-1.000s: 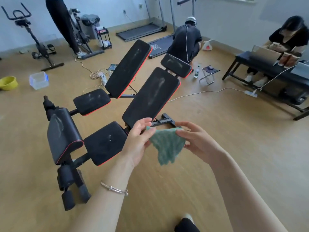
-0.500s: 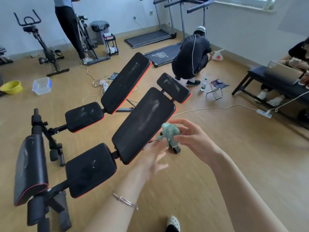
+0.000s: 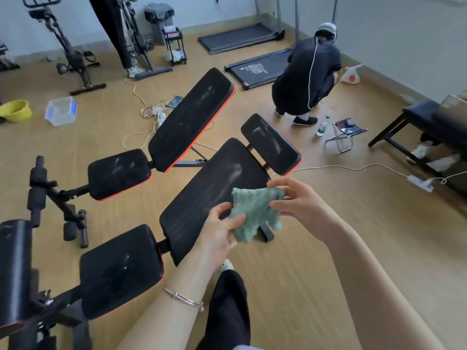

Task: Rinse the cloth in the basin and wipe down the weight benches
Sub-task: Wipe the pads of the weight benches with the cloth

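Observation:
A green cloth (image 3: 255, 213) hangs spread between my two hands, just above the lower right edge of the near weight bench (image 3: 209, 195). My left hand (image 3: 222, 233) pinches its lower left edge, and my right hand (image 3: 295, 205) pinches its upper right corner. The near bench has a dusty black backrest, a headrest pad and a seat pad (image 3: 118, 271). A second dusty black bench (image 3: 192, 117) stands behind it. A yellow basin (image 3: 15, 111) and a clear plastic tub (image 3: 61, 111) sit on the floor at the far left.
A person squats (image 3: 307, 79) by the treadmills (image 3: 260, 68) at the back. Cables and a power strip (image 3: 420, 183) cross the wooden floor. A small folding stool (image 3: 345, 133), a bottle, an exercise bike (image 3: 73, 56) and a dark bench (image 3: 424, 127) at the right stand around.
The cloth went from spread, to bunched in my right hand alone, to spread again between both hands. My left hand has taken hold of it once more. The view has moved closer to the benches.

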